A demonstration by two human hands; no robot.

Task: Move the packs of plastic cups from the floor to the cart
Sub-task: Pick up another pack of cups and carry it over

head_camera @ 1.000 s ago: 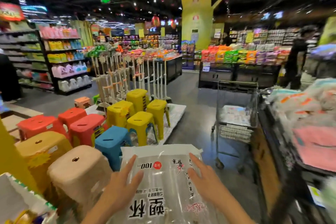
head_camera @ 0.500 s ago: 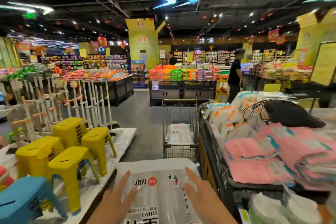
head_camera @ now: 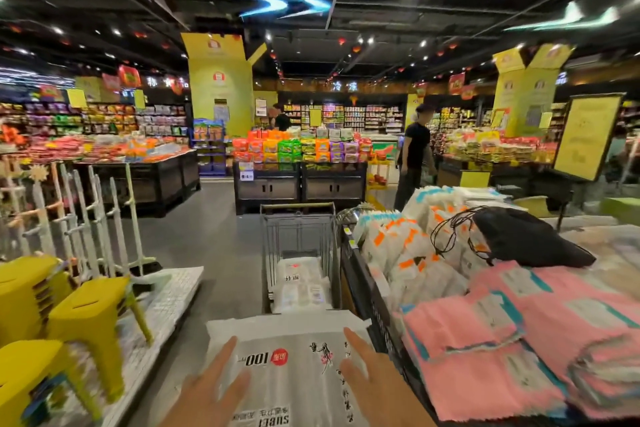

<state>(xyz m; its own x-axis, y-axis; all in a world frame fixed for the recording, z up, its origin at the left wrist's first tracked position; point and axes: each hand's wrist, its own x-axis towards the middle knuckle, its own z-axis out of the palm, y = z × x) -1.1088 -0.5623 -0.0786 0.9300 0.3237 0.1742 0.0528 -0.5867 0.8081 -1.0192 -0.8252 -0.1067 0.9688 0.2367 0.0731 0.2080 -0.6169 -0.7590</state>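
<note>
Item under handling: one pack of plastic cups (head_camera: 291, 367), a flat clear-and-white plastic bag with a plain white sealed strip along its far edge. Print on the top face appears upside down to the camera: "100" beside a red round mark, a small floral motif with vertical Chinese script to its right, and Latin capitals near the bottom that appear to read "SUPER". The left hand (head_camera: 207, 388) lies flat on the left part of the top face, fingers straight and spread. The right hand (head_camera: 374, 385) lies likewise on the right part. Neither hand pinches the bag. The pack sits low in the view, off the floor, its far edge just short of the wire cart (head_camera: 298, 215). Similar packs (head_camera: 299, 284) lie inside the cart.
</note>
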